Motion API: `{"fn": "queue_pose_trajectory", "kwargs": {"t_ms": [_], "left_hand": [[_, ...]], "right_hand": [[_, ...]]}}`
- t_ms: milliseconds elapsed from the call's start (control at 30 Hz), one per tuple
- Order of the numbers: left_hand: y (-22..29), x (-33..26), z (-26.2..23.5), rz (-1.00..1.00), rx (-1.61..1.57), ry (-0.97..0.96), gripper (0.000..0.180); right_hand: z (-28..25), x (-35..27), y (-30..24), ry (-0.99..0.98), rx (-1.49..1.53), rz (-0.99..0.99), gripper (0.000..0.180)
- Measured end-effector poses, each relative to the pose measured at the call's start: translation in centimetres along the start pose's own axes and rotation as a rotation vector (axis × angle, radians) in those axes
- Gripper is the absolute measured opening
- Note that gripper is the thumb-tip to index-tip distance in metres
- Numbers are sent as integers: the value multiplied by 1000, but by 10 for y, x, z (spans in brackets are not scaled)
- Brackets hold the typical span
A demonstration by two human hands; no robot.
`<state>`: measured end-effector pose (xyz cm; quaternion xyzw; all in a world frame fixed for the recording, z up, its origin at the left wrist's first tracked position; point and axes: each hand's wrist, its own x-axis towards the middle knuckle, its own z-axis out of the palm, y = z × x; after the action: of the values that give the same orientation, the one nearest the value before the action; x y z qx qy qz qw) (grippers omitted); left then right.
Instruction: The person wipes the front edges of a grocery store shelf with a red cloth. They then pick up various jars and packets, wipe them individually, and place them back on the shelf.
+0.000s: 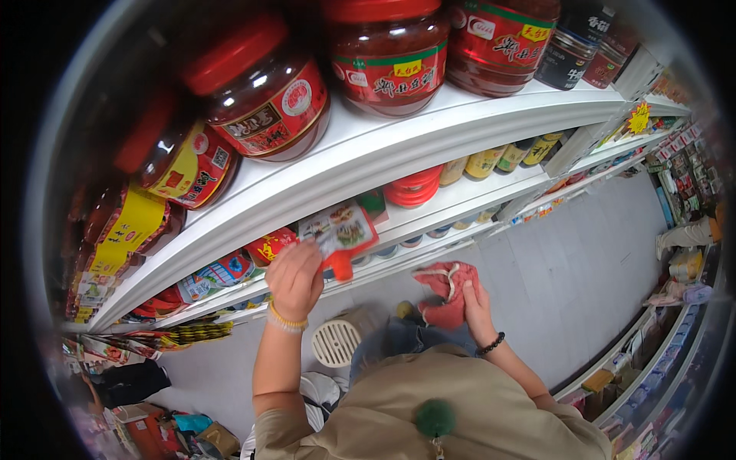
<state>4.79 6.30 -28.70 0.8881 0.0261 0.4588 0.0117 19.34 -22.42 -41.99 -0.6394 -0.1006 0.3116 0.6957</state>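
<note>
My left hand [295, 277] is closed on the edge of a flat pouch [336, 232], at the front of the lower shelf. Red trim and food pictures cover the pouch, and a red spout cap sticks out at its near corner. In my right hand [478, 307], held in front of my body, is a crumpled red cloth [445, 295] with a pale edge. The fingers wrap its right side, and the cloth hangs apart from the shelf. Beside the pouch lie red packages [272, 245] on the left and stacked red lids [414, 186] on the right.
Large red-lidded jars [391, 61] of dark red sauce line the white upper shelf [345, 157]. Yellow-labelled bottles [484, 161] stand below. A slatted round stool [336, 342] is on the floor near my legs. Another person's leg [686, 234] shows at far right, by more shelves.
</note>
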Motion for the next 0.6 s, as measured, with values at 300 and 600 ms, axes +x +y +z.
{"fn": "queue_pose_trajectory", "kwargs": {"t_ms": [300, 600], "left_hand": [[80, 2, -13, -100, -673, -122, 31], [140, -12, 46, -870, -1438, -255, 36]], "right_hand": [[68, 10, -41, -780, 1374, 644, 73], [52, -16, -67, -311, 683, 238, 48]]}}
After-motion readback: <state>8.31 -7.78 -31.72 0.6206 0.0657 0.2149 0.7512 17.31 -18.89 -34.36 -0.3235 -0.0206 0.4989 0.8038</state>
